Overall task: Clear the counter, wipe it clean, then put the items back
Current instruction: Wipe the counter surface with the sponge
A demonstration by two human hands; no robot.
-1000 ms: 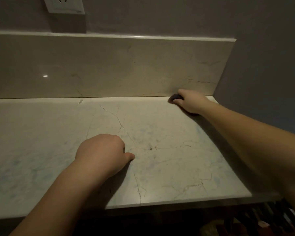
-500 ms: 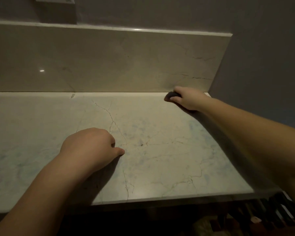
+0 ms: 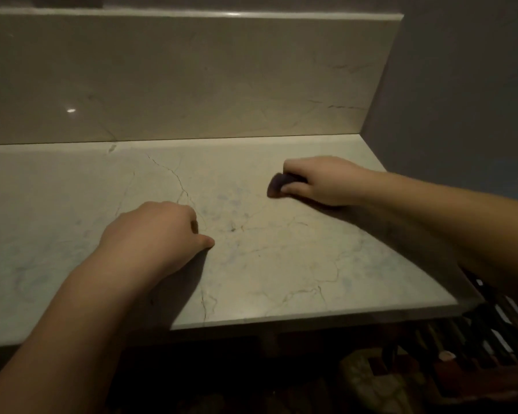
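Observation:
A pale marble counter with thin dark veins fills the head view. My right hand grips a small dark cloth and presses it on the counter, right of centre and a little in front of the back wall. Only the cloth's left end shows past my fingers. My left hand rests on the counter near the middle as a loose fist, thumb out to the right, holding nothing.
A marble backsplash rises behind the counter. A grey wall closes off the right side. Below the counter's right front corner sits a dark slatted rack. The front edge runs along the bottom.
My right hand has dragged the cloth away from the back right corner, toward me and to the left. My left hand has stayed in place as a fist.

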